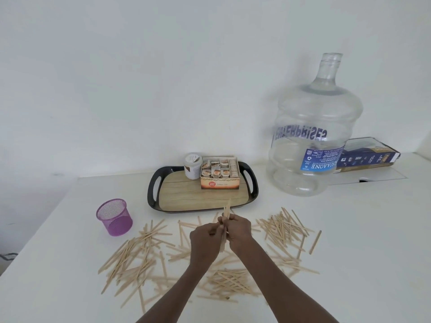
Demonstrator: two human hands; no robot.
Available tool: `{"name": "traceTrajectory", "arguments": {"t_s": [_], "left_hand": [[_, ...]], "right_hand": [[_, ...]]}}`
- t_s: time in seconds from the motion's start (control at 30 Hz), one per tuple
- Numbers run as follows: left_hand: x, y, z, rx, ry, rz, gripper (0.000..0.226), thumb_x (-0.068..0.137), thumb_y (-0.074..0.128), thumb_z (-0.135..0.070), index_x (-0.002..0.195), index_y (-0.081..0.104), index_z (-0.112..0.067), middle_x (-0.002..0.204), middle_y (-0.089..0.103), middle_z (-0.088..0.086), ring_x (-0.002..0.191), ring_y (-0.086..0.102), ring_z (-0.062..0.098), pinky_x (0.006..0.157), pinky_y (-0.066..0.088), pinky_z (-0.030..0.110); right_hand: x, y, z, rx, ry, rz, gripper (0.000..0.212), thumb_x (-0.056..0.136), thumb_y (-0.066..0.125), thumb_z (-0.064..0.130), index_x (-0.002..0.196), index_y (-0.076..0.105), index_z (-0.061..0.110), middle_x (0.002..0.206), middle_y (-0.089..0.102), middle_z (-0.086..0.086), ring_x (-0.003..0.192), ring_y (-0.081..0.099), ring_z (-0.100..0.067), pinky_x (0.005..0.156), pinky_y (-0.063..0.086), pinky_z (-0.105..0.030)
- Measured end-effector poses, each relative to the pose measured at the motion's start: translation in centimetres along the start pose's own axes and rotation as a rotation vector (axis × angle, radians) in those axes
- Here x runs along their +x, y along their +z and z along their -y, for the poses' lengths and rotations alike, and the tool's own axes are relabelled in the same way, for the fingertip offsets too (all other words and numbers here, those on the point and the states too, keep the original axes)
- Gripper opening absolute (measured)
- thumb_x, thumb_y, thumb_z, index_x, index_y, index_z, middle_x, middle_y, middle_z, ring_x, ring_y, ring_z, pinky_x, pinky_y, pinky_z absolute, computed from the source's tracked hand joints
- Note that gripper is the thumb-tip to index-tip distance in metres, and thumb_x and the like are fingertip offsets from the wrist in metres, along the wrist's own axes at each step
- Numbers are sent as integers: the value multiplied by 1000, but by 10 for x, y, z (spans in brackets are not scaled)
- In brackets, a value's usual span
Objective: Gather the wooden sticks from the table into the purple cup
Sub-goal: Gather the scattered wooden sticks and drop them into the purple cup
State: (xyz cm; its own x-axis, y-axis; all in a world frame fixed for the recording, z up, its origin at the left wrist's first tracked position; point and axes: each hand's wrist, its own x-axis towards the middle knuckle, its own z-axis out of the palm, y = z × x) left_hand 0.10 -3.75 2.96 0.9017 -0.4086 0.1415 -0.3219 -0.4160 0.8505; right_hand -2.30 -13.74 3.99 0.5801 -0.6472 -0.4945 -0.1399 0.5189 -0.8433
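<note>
Many flat wooden sticks (283, 226) lie scattered over the white table (361, 241), in piles at left, front and right. My left hand (203, 238) and my right hand (238, 230) meet above the table's middle and together grip a small upright bundle of sticks (226, 212). The purple mesh cup (114, 216) stands upright to the left of my hands, well apart from them. I cannot see inside the cup.
Behind my hands sits a black-rimmed tray (152, 192) with a white jar (193, 165) and a box of tea sachets (220, 173). A big clear water bottle (313, 131) stands at the back right, with a dark blue box (368, 157) behind it.
</note>
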Motion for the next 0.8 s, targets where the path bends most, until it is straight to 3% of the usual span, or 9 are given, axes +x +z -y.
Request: {"name": "traceTrajectory", "arguments": {"t_s": [0.07, 0.17, 0.23, 0.3, 0.37, 0.47, 0.6, 0.7, 0.8], "left_hand": [[6, -3, 0, -72, -182, -95, 18, 93, 61, -31, 95, 75, -20, 80, 70, -15, 81, 67, 4, 71, 43, 14], [23, -1, -5, -430, -442, 147, 46, 96, 51, -49, 114, 64, -9, 105, 71, 0, 101, 66, 19, 87, 52, 32], [27, 1, -14, -706, -515, 261, 45, 104, 40, -37, 113, 66, -1, 102, 74, 14, 99, 70, 25, 78, 55, 33], [27, -2, -24, -844, -554, 228, 43, 106, 34, -25, 110, 67, 3, 101, 74, 19, 97, 70, 27, 73, 56, 31], [33, -2, -28, -885, -573, 170, 43, 106, 32, -19, 109, 67, 5, 102, 73, 21, 96, 70, 29, 72, 56, 32], [43, -2, -33, -898, -592, 69, 41, 106, 32, -21, 104, 66, 2, 93, 73, 19, 88, 70, 27, 77, 55, 33], [58, -9, -37, -1016, -584, -66, 34, 107, 32, -25, 90, 54, -6, 93, 73, 13, 87, 67, 26, 91, 53, 39], [63, -16, -42, -1142, -547, -153, 31, 107, 31, -24, 83, 45, -11, 77, 65, 9, 69, 61, 21, 78, 54, 36], [59, -18, -47, -1079, -471, -181, 31, 107, 34, -25, 81, 46, -13, 63, 43, 0, 53, 41, 13, 61, 44, 30]], "right_hand": [[-5, -1, 8, -61, -60, 63, 12, 90, 61, -6, 87, 73, -2, 74, 69, -13, 64, 64, -20, 65, 59, -30], [-15, 7, 11, -307, -221, 143, 20, 85, 60, -7, 83, 77, 5, 74, 73, -14, 67, 68, -20, 64, 59, -30], [-18, 15, 7, -531, -386, 99, 28, 81, 54, -8, 74, 76, 8, 71, 73, -11, 65, 68, -15, 58, 55, -26], [-19, 20, 6, -628, -514, 39, 24, 80, 57, -5, 79, 76, 10, 73, 74, -6, 70, 68, -10, 63, 56, -22], [-18, 22, 8, -609, -560, -1, 23, 79, 66, 1, 98, 73, 12, 83, 76, -1, 83, 71, -9, 79, 59, -26], [-18, 17, 16, -550, -579, 93, 20, 79, 73, 4, 98, 70, 11, 82, 76, 1, 79, 73, -7, 80, 60, -29], [-16, 8, 27, -426, -514, 258, 21, 84, 72, 6, 104, 73, 10, 89, 78, 0, 86, 74, -9, 83, 59, -27], [-8, 6, 22, -160, -338, -17, 12, 90, 67, 16, 95, 73, 6, 84, 77, -6, 81, 72, -17, 82, 58, -32], [-5, 10, 12, 209, 76, 59, 38, 100, 52, 34, 99, 68, -1, 99, 73, -18, 90, 67, -26, 86, 53, -37]]}}
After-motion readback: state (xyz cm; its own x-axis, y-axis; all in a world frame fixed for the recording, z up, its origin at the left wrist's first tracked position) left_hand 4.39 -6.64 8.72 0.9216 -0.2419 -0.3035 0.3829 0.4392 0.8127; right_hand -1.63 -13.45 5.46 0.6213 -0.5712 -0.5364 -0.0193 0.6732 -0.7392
